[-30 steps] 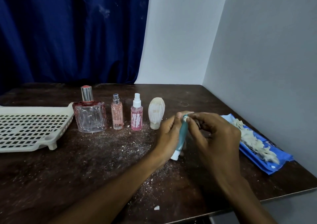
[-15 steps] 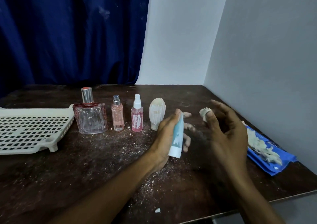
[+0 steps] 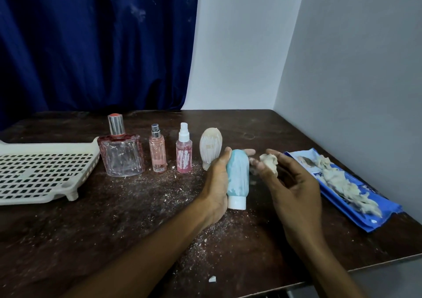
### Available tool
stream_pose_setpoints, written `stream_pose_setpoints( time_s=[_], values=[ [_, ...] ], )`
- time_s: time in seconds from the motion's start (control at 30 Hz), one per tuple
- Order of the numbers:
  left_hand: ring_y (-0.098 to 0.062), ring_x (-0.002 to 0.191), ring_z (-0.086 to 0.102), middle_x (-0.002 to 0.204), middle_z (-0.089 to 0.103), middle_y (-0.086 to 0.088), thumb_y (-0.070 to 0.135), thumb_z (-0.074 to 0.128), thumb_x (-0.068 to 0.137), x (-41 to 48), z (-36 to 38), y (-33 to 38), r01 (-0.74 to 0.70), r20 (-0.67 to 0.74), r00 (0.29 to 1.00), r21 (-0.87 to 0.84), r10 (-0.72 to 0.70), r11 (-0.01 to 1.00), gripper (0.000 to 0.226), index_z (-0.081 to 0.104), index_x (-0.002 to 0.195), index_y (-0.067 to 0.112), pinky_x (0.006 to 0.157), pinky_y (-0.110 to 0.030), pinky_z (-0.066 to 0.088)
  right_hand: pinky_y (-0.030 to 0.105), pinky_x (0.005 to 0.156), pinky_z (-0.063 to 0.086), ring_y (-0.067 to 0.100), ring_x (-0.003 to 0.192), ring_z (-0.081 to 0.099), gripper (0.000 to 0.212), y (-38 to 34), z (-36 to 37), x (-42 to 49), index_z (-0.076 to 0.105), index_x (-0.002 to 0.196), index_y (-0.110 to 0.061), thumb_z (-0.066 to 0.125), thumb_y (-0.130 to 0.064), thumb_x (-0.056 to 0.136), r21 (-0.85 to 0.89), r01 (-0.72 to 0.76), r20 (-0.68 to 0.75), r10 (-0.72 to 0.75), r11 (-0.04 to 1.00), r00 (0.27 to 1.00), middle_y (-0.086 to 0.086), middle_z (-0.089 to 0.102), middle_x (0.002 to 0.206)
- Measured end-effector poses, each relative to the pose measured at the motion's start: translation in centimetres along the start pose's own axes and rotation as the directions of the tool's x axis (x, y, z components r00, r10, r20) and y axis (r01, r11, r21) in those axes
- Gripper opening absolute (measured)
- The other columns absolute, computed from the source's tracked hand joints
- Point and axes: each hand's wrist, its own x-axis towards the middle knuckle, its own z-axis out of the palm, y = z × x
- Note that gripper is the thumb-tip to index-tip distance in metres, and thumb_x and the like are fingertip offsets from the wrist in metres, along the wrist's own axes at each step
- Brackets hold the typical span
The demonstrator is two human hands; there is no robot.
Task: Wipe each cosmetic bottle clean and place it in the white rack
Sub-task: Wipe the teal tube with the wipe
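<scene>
1. The white rack (image 3: 34, 174) sat at the left edge of the table (image 3: 91, 240), with no bottle in the part in view.
2. Just beside it stood a row of four: a square glass perfume bottle (image 3: 121, 154), a slim pink spray bottle (image 3: 157, 154), a pink pump-spray bottle (image 3: 184, 156) and a cream shell-shaped bottle (image 3: 210, 149), all streaked white.
3. The left hand (image 3: 215, 183) wrapped thumb and fingers round the teal bottle (image 3: 237, 179), white cap down. Whether the cap touched the table could not be told.
4. That bottle looked like light, squeezable plastic. Its smeared film probably made it slippery, so a firm hold low near the cap would leave the body free to wipe.
5. The right hand (image 3: 294, 183) pinched a crumpled wipe (image 3: 270, 162) at its fingertips, just beside the bottle's upper end.
6. A blue wipes packet (image 3: 356, 197) lay near the wall, with soiled wipes heaped on it.
</scene>
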Motion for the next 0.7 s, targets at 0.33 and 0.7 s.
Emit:
stream_pose_setpoints(
  time_s=[0.33,0.7],
  values=[
    [-0.011,0.067,0.07,0.08,0.075,-0.002,0.034,0.038,0.105,0.2,0.0,0.1,0.011,-0.03,0.999,-0.1,-0.015,0.995,0.055,0.081,0.072,0.021,0.059,-0.024,0.055,0.019,0.077,0.053,0.004,0.093,0.067,0.022,-0.6,1.0,1.8,0.066,0.116,-0.021,0.067,-0.022,0.094,-0.31,0.341,0.114,-0.322,0.887,0.94,-0.014,0.07,0.102],
    [-0.013,0.073,0.069,0.077,0.074,0.001,0.027,0.046,0.103,0.8,-0.2,0.1,-0.031,-0.088,0.996,-0.075,0.025,0.997,0.045,0.077,0.072,0.019,0.072,-0.029,0.054,0.009,0.086,0.044,0.003,0.092,0.065,0.019,0.4,1.5,3.6,0.074,0.106,-0.01,0.074,-0.011,0.088,-0.422,0.577,0.232,-0.531,0.699,0.815,-0.004,0.073,0.102]
  ],
)
